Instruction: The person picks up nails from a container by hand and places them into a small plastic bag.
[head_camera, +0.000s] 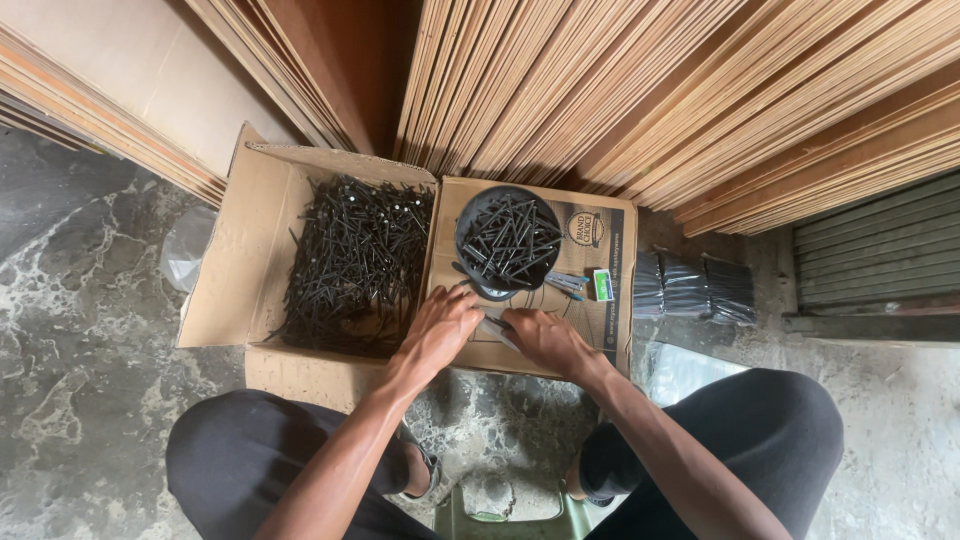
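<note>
Both hands were seen low over a closed cardboard flap (470, 350) in front of a black bowl (508, 238) heaped with dark screws. A thin, pale, flat piece (497, 333) was lying on the flap between the two hands, just under the fingers of each; what it was could not be told. The left hand (437, 330) was spread, palm down, with its fingers partly curled and pointed toward the bowl, their tips near the bowl's lower rim. Whether anything was gripped by it could not be told. The right hand (545, 340) was laid flat beside it, fingers bent inward toward the pale piece and touching its near end; a firm hold could not be made out.

To the left, an open box (245, 260) was filled with a tangled heap of black screws (355, 260). A small green-and-white packet (603, 285) and some slim tools were set beside the bowl. Dark bundles (690, 287) were stacked on the floor to the right, and wooden sheets (640, 90) were leaned behind.
</note>
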